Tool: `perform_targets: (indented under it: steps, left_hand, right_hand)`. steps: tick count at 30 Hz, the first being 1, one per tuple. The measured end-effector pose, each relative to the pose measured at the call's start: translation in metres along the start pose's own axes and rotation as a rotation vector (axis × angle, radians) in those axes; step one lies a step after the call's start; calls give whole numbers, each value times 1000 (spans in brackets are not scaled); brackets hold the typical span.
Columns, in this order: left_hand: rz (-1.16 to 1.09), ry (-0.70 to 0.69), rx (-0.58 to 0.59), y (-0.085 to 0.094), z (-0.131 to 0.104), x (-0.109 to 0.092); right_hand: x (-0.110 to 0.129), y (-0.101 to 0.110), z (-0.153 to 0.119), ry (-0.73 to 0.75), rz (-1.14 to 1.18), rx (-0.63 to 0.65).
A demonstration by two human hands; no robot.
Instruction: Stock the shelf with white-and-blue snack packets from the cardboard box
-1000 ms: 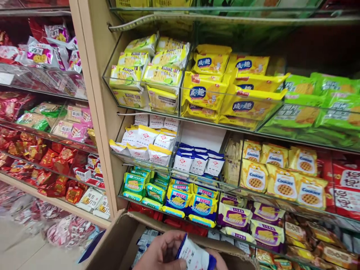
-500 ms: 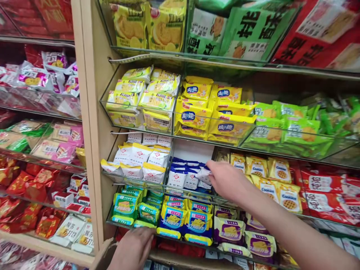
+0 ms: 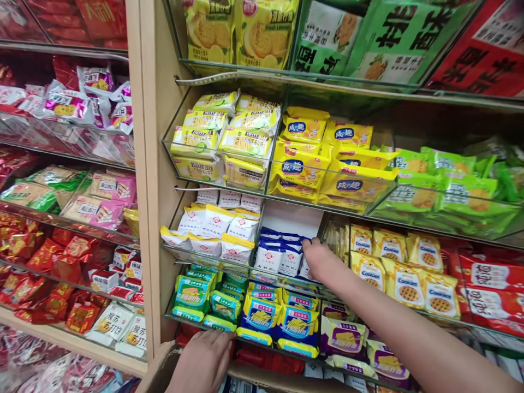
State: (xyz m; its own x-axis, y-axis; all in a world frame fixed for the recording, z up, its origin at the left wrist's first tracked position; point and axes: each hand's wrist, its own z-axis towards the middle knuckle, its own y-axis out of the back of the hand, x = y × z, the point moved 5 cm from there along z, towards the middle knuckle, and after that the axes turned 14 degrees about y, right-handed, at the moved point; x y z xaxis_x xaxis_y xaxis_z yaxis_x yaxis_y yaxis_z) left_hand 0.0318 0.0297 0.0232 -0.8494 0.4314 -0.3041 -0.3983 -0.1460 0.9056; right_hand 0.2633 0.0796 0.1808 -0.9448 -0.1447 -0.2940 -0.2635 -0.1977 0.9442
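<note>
My right hand (image 3: 323,261) reaches into a clear shelf bin (image 3: 282,279) of blue-and-white snack packets (image 3: 270,255). Its fingers close over the rightmost packet (image 3: 305,268) and press it in beside the others. My forearm runs down to the lower right. My left hand (image 3: 204,363) lies low at the bottom edge, palm down on the rim of an open cardboard box (image 3: 262,379), holding nothing. What is in the box is hidden.
White-and-yellow packets (image 3: 213,224) fill the bin to the left, yellow cookie bags (image 3: 409,281) the one to the right. Blue, green and purple packs (image 3: 262,314) sit below, lemon biscuit packs (image 3: 229,142) above. A wooden upright (image 3: 151,164) separates shelves of red and pink sweets (image 3: 61,256).
My right hand carried a blue-and-white packet up from the box into the bin and has now pushed deeper. My left hand dropped onto the box rim. The view tilted upward.
</note>
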Motion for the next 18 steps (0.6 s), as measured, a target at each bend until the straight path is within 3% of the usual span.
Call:
perform_targets:
  steps: [7,11,13,16,17,18]
  left_hand:
    - [7,43,22,3,0,-1]
    - [15,46,22,2,-2,-1]
    - [15,42,16,0,-2,-1]
    - [-3,43,13,0,1,1]
    - [-14,44,14,1,2,2]
    - [-32,39,12,3,2,2]
  right_hand:
    - [0,-1,-1,29,-5,-88]
    - [7,22,-19,36,-24,-169]
    - [21,35,-41,87,26,-299]
    - [57,31,-88,309,351,-473]
    - [74,17,-102,419,528,-403]
    - [87,-2,-115,410,727,-327]
